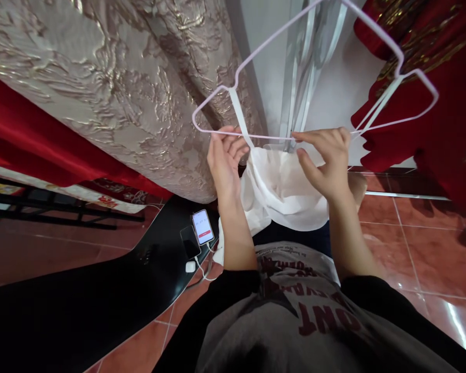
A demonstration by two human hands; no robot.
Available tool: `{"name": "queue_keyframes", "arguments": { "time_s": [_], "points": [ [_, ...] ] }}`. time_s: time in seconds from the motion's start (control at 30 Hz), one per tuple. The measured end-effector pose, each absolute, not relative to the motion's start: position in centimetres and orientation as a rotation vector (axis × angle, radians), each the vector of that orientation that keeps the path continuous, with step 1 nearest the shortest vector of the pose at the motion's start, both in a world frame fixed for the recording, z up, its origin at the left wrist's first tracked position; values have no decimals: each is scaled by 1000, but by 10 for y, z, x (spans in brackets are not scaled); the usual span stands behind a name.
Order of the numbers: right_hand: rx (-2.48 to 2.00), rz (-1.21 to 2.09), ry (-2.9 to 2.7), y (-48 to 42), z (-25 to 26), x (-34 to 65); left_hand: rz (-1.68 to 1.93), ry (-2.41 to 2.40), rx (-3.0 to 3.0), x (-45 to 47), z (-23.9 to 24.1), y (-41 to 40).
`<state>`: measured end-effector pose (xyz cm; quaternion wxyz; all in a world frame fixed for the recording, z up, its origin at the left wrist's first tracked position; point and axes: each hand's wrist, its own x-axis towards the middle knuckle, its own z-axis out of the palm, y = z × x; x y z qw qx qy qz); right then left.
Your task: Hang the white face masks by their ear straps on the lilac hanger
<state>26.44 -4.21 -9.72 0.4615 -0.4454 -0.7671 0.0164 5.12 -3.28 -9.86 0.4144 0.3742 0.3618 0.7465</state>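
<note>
A pale lilac hanger (283, 26) spans the upper middle, its top out of view. From its notched shoulders hang the thin straps of a white strappy garment (291, 207), which droops over my lap. My left hand (227, 163) is palm up by the hanger's lower left bar, beside the left strap, its fingers loosely curled and apart. On the other side, my right hand (328, 160) has its index finger stretched along the lower bar and its thumb apart, over the garment's top edge. Neither hand visibly grips anything.
Two phones (203, 226) with charging cables and a small white case (190, 267) lie on a black glossy surface (140, 274) at left. A textured beige curtain (120, 93) hangs at left; red gold-trimmed fabric (431, 98) at right. Red tiles (423, 248) cover the floor.
</note>
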Motion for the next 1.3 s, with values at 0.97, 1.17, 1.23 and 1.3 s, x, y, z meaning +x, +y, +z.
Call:
{"name": "queue_keyframes", "arguments": {
  "time_s": [0.97, 1.17, 1.23, 1.3],
  "points": [
    [-1015, 163, -1858, -39, -97, 285, 2253, 912, 741, -6, -47, -64],
    [-986, 156, -1872, -43, -102, 267, 1886, 1065, 907, 21, -69, -60],
    [-992, 153, -1869, -47, -100, 263, 1844, 996, 944, 35, -69, -58],
    [-981, 164, -1866, -50, -97, 264, 1869, 960, 949, 44, -69, -56]
  ]
}}
